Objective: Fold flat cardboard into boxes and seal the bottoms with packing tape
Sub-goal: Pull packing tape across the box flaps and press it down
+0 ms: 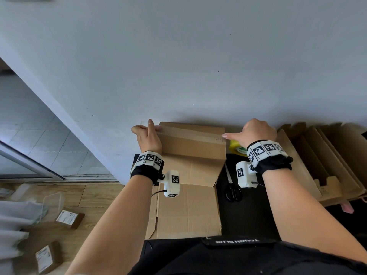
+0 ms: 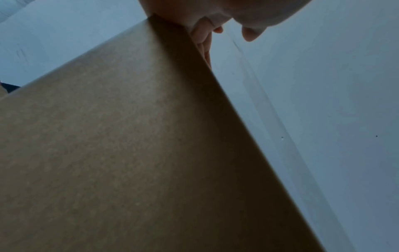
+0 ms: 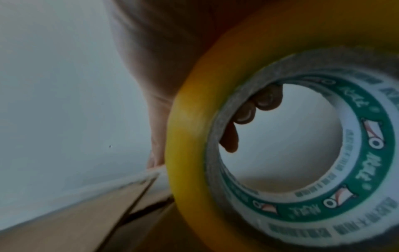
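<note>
On the floor at the far left lie small labelled parcels [image 1: 69, 219] and a clear plastic tub [image 1: 53, 201], well away from the work. The left hand [image 1: 148, 135] sits at the left end of the folded cardboard box [image 1: 192, 143], which stands against the white wall [image 1: 198, 66]; thumb and forefinger pinch the free end of a clear tape strip [image 1: 190, 132] just past the box's left corner. The strip runs along the seam of the closed bottom flaps toward the right edge. Beneath the box lies more flat cardboard [image 1: 188, 211] on the dark table [image 1: 248, 215], with black-handled scissors [image 1: 233, 192] just right of it. The right hand [image 1: 256, 132] grips the yellow tape roll [image 1: 236, 148], fingers curled through its core as the right wrist view shows, thumb stretched onto the box's right edge. Further right leans a stack of flat cardboard blanks [image 1: 321, 159].

The step looks like laying tape over the seam. To do it well, keep the strip taut and centred on the seam, wrap the left end down over the side, then rub it flat before cutting; slack would likely leave wrinkles or a weak seal.
</note>
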`<move>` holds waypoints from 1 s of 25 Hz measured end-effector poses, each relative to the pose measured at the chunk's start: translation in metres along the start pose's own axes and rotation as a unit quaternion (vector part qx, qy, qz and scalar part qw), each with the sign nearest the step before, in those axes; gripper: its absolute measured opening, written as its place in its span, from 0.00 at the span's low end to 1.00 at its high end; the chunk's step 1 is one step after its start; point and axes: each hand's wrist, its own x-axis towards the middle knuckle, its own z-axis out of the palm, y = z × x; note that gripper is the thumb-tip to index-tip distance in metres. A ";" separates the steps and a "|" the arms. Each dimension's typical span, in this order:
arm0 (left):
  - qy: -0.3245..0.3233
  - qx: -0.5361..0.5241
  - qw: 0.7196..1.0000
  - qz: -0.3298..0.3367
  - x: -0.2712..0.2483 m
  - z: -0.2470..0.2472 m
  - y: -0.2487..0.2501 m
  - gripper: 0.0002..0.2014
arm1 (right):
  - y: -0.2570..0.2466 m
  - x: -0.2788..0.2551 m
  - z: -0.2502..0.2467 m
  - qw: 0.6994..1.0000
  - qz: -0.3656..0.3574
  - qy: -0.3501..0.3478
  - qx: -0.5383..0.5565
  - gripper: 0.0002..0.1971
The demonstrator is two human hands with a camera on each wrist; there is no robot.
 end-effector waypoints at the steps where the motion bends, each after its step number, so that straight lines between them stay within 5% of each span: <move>1: 0.001 0.012 1.000 0.004 0.000 0.000 0.000 0.11 | 0.000 0.001 0.003 1.000 0.001 -0.001 -0.005 0.39; 25: 0.019 0.019 0.993 0.116 -0.005 -0.005 -0.014 0.09 | -0.001 0.005 0.037 0.999 0.005 0.026 -0.021 0.41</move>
